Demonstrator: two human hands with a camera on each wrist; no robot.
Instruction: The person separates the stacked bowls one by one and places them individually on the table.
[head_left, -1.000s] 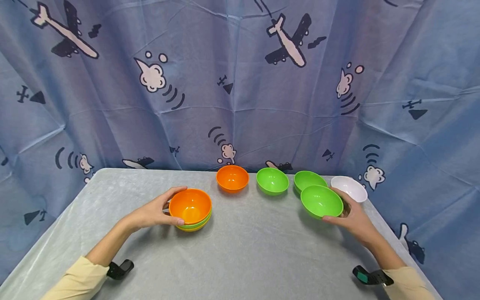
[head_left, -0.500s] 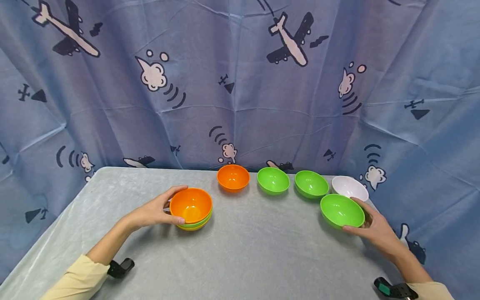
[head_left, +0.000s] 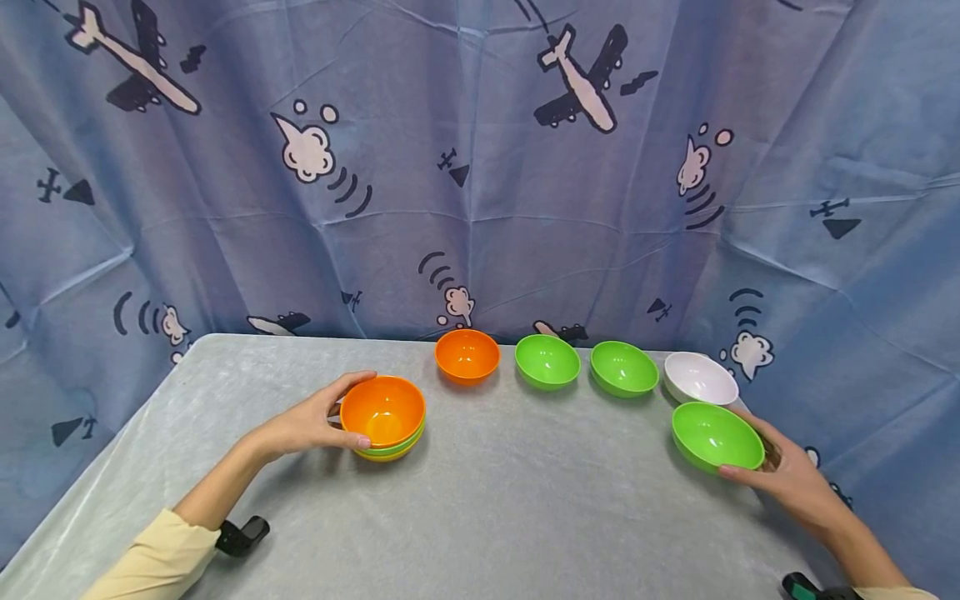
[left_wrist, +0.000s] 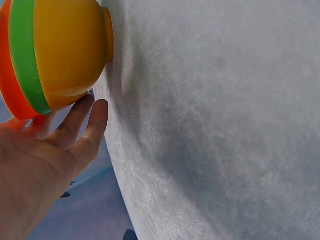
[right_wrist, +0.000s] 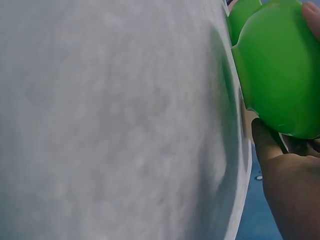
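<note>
My left hand (head_left: 311,425) grips a nested stack of bowls on the left half of the table, thumb on the near side and fingers behind. An orange bowl (head_left: 382,411) is on top, over a green bowl (left_wrist: 27,55) and a yellow bowl (left_wrist: 70,50) whose foot is right at the tabletop. At the right, my right hand (head_left: 791,471) holds a green bowl (head_left: 717,437) by its right side, thumb at the near rim. This bowl overlaps the lower edge of a white bowl (head_left: 700,377) in the head view, close over the table.
Along the back edge of the grey-covered table (head_left: 525,508) stand another orange bowl (head_left: 467,357), a second green bowl (head_left: 547,362) and a third green bowl (head_left: 624,368), in a row with the white one. A blue patterned curtain (head_left: 390,167) hangs behind.
My right hand has carried the green bowl right and toward me, from in front of the third green bowl to in front of the white one. The left hand and its stack have stayed put.
</note>
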